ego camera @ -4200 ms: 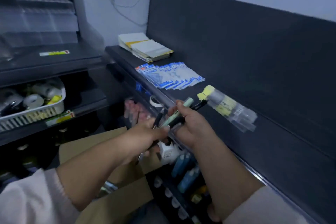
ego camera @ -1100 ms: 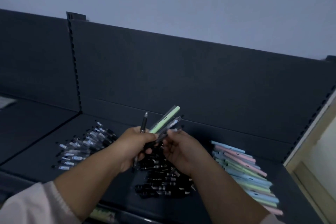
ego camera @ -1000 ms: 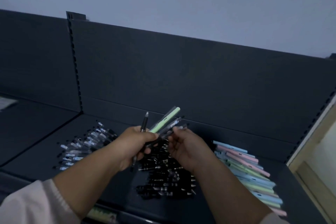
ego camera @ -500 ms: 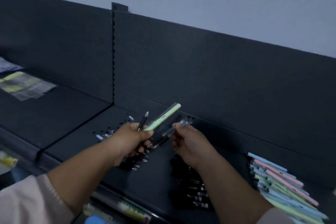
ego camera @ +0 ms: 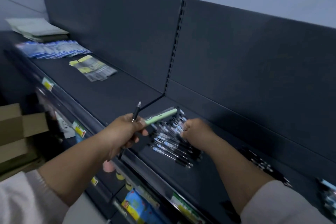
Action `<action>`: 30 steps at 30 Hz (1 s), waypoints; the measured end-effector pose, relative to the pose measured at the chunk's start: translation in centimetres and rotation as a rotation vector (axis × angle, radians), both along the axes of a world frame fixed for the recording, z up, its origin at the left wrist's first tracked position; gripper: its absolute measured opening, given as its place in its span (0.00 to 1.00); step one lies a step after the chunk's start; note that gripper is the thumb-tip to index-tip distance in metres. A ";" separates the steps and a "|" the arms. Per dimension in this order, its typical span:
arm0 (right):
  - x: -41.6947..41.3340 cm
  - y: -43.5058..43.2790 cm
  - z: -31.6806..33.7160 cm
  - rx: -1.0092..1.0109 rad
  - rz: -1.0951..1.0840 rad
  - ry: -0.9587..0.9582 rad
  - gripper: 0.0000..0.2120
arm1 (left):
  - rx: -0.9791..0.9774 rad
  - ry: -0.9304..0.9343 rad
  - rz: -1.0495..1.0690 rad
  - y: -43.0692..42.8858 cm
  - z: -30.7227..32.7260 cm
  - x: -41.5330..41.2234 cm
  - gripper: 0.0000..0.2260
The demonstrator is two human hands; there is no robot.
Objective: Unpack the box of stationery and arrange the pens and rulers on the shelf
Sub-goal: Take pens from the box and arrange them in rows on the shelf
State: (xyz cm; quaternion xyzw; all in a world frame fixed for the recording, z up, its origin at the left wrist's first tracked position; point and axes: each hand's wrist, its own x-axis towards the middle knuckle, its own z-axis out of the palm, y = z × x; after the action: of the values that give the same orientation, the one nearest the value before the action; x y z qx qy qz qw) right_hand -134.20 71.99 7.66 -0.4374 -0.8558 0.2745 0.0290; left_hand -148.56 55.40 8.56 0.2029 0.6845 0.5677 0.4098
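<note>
My left hand [ego camera: 121,133] grips a black pen [ego camera: 135,113] that points up and a pale green pen [ego camera: 161,116] that points right. My right hand [ego camera: 195,132] is curled over the pile of clear-barrelled pens [ego camera: 170,143] on the dark shelf [ego camera: 127,94], its fingers among their upper ends; it is blurred, and whether it holds a pen cannot be made out. More black pens [ego camera: 263,166] lie further right on the shelf.
Blue packets [ego camera: 52,51], clear packets with yellow labels [ego camera: 92,68] and a stack of booklets [ego camera: 38,29] lie at the shelf's left. A cardboard box [ego camera: 16,132] stands at lower left. Lower shelves with goods [ego camera: 138,207] sit below the front edge.
The view has swung left. My right hand has left the bundle in my left hand and dropped onto the clear pen pile. My left hand now holds two pens.
</note>
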 end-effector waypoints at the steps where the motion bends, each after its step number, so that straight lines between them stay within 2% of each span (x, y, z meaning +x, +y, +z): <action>1: -0.3 0.0 0.0 0.037 0.005 -0.042 0.06 | -0.003 0.001 0.000 -0.2 -0.1 -0.2 0.01; 4: -0.4 -0.1 0.1 0.138 -0.041 -0.023 0.09 | -0.001 -0.016 0.007 -0.4 -0.3 -0.5 0.02; 6: -0.1 -0.3 0.3 0.091 -0.136 0.150 0.11 | 0.004 -0.026 0.001 -0.3 -0.3 -0.3 0.03; 8: 0.5 -0.7 0.7 -0.167 -0.254 0.432 0.08 | 0.003 -0.023 -0.018 0.1 -0.4 0.1 0.03; 10: 1.3 -1.1 1.2 -0.489 -0.348 0.630 0.12 | 0.002 -0.016 -0.042 0.7 -0.2 1.0 0.03; 12: 2.6 -1.3 1.6 -0.644 -0.357 0.682 0.11 | 0.006 -0.014 -0.076 1.4 0.0 2.3 0.02; 14: 4.4 -1.3 1.9 -0.696 -0.355 0.724 0.06 | 0.008 -0.006 -0.118 2.5 0.4 3.9 0.02; 17: 7.9 -0.7 2.2 -0.702 -0.431 0.824 0.08 | 0.006 0.025 -0.184 4.2 1.0 6.5 0.02; 22: 16.7 0.8 3.2 -0.600 -0.581 0.891 0.07 | -0.032 0.103 -0.269 7.8 1.9 12.7 0.15; 25: 23.1 1.8 3.5 -0.523 -0.662 0.910 0.06 | -0.022 0.101 -0.307 9.9 2.4 17.3 0.13; 30: 33.6 2.5 4.4 -0.386 -0.816 0.920 0.05 | 0.000 0.248 -0.486 12.6 2.9 24.9 0.09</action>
State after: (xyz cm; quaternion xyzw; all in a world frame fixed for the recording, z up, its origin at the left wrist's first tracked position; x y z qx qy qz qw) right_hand -100.59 74.45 12.05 -0.5627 -0.4559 0.5500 0.4160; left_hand -123.66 67.98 11.48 0.4291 0.6607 0.4236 0.4472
